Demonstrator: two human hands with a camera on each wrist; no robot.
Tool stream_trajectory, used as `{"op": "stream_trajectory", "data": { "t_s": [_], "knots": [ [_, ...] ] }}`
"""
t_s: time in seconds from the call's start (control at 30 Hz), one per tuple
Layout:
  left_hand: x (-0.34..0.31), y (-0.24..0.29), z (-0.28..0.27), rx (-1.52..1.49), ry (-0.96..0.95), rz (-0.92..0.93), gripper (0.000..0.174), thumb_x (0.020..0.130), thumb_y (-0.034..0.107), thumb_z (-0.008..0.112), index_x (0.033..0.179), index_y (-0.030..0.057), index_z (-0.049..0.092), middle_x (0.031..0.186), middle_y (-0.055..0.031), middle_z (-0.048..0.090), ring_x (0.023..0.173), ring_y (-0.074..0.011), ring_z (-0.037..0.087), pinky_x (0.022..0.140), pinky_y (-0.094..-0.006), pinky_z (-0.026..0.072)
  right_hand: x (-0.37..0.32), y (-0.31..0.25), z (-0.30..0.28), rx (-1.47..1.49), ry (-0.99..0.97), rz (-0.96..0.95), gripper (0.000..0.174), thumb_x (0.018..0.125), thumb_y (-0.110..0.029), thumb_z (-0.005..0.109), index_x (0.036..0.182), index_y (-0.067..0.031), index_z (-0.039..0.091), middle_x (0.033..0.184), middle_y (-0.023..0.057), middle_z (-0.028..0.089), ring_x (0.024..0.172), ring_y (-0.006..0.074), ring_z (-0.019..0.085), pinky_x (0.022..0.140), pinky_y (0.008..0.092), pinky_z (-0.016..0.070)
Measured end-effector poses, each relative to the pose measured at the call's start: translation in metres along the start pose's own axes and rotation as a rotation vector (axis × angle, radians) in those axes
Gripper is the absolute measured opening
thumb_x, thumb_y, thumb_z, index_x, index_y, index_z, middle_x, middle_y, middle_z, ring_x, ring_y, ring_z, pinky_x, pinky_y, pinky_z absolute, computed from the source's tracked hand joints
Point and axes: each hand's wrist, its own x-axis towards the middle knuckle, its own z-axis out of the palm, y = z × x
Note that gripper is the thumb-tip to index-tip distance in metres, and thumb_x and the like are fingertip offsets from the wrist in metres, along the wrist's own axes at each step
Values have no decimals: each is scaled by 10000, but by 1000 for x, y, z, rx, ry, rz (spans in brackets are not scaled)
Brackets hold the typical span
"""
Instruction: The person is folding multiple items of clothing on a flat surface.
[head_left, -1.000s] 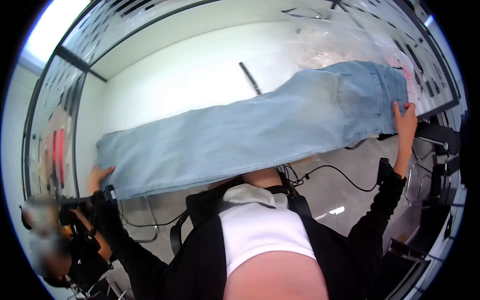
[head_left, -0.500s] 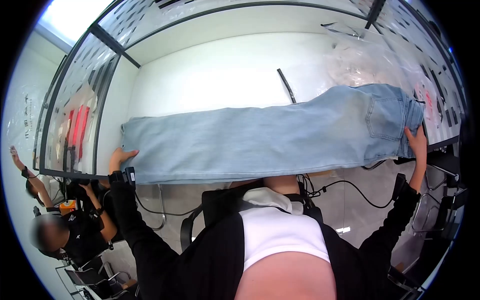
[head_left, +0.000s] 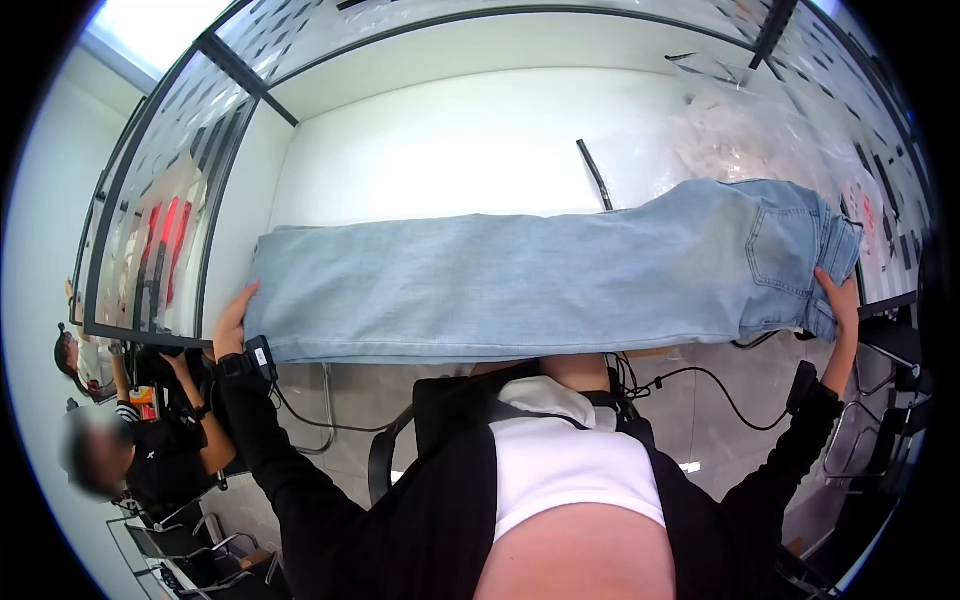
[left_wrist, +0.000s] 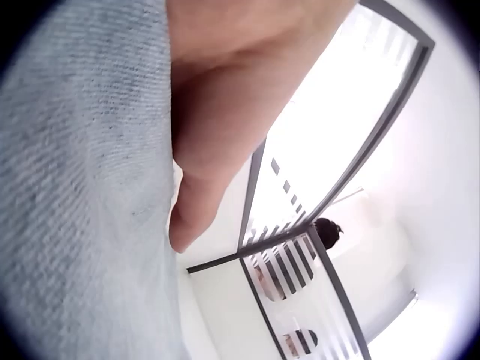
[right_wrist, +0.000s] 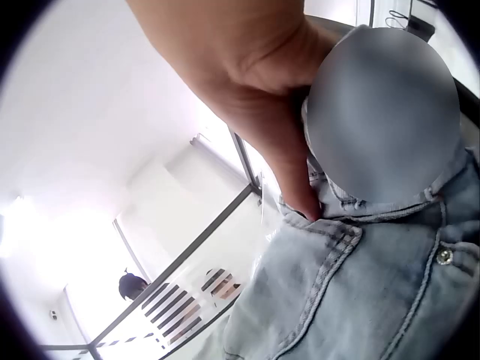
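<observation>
Light blue jeans [head_left: 500, 280] lie folded lengthwise along the front of the white table, hem to the left and waistband to the right. At the hem end my left hand [head_left: 231, 322] rests against the edge, one digit extended along it. In the left wrist view that digit [left_wrist: 199, 202] runs straight beside the denim; the other fingers are out of sight. My right hand [head_left: 845, 300] grips the waistband, thumb on top and the other fingers hidden by the fabric. The right wrist view shows the thumb [right_wrist: 296, 180] pressed at the waistband's edge, near a metal rivet [right_wrist: 445, 256].
A dark strip [head_left: 594, 175] lies behind the jeans. Clear plastic bags [head_left: 745, 135] cover the back right of the table. Dark-framed perforated panels [head_left: 165, 220] enclose the sides. A cable [head_left: 715, 385] hangs below the front edge. Another person [head_left: 175, 425] sits at the lower left.
The head view has shifted, so the scene sits farther right. My left thumb has come off the top of the hem to its edge. The right hand stays on the waistband.
</observation>
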Motion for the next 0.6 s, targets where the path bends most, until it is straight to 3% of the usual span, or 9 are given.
{"op": "stream_trajectory", "data": {
  "t_s": [0.17, 0.27, 0.33, 0.37, 0.4, 0.47, 0.5, 0.53, 0.6],
  "knots": [
    [-16, 1, 7, 59, -47, -12, 543, 744, 271, 665, 1152, -28, 468, 1049, -116, 559, 908, -207, 544, 775, -314, 456, 0, 9, -6, 84, -85, 50, 704, 678, -362, 710, 1164, 82, 460, 1110, 160, 553, 1008, 236, 533, 875, 311, 387],
    [-35, 27, 19, 554, -1, 15, 543, 743, 206, 638, 1191, -21, 434, 1051, -135, 549, 921, -203, 539, 774, -310, 452, 23, 27, -28, 146, -185, -3, 614, 670, -294, 729, 1109, 76, 510, 1050, 146, 586, 920, 213, 568, 841, 303, 411],
    [-75, 56, 45, 768, 66, 226, 567, 731, 177, 613, 1205, -51, 403, 1033, -151, 551, 917, -205, 542, 775, -312, 450, 47, 26, -50, 28, -126, -112, 563, 676, -259, 726, 1082, 68, 513, 1009, 132, 595, 878, 198, 576, 810, 311, 437],
    [-72, 65, 33, 819, -20, 440, 597, 729, 175, 606, 1219, -76, 374, 1054, -158, 545, 930, -209, 538, 801, -307, 439, 45, -5, -61, 2, -99, -149, 558, 681, -257, 721, 1080, 67, 506, 992, 125, 597, 868, 195, 577, 804, 316, 445],
    [-41, 63, -2, 972, 245, 605, 614, 721, 154, 605, 1242, -64, 364, 1095, -178, 534, 978, -221, 526, 844, -300, 417, 18, -71, -62, -14, -114, -195, 579, 683, -285, 714, 1095, 58, 493, 985, 122, 594, 868, 199, 579, 802, 321, 450],
    [-101, 114, 17, 812, 204, 722, 580, 732, 122, 588, 1255, -25, 386, 1146, -180, 517, 1027, -227, 510, 885, -301, 391, -16, -162, -55, 7, -192, -360, 568, 699, -293, 699, 1100, 54, 496, 992, 118, 592, 880, 196, 576, 806, 314, 449],
    [-104, 134, -3, 970, 303, 942, 553, 745, 126, 583, 1242, -30, 398, 1118, -144, 529, 987, -194, 521, 850, -292, 409, -36, -203, -50, 29, -249, -451, 563, 706, -296, 692, 1103, 53, 497, 996, 117, 591, 886, 195, 575, 808, 310, 448],
    [-133, 156, 2, 769, 255, 845, 530, 750, 149, 595, 1219, -27, 423, 1077, -118, 543, 949, -162, 527, 817, -272, 419, -53, -242, -43, 46, -318, -536, 558, 714, -300, 685, 1105, 51, 498, 1000, 115, 591, 892, 193, 573, 810, 307, 447],
    [-187, 200, -6, 748, 231, 856, 523, 747, 223, 626, 1170, -27, 448, 969, -118, 575, 831, -172, 575, 720, -271, 469, -84, -300, -23, 83, -468, -669, 548, 729, -307, 671, 1111, 47, 500, 1008, 112, 589, 904, 190, 571, 814, 300, 446]
  ]
}}
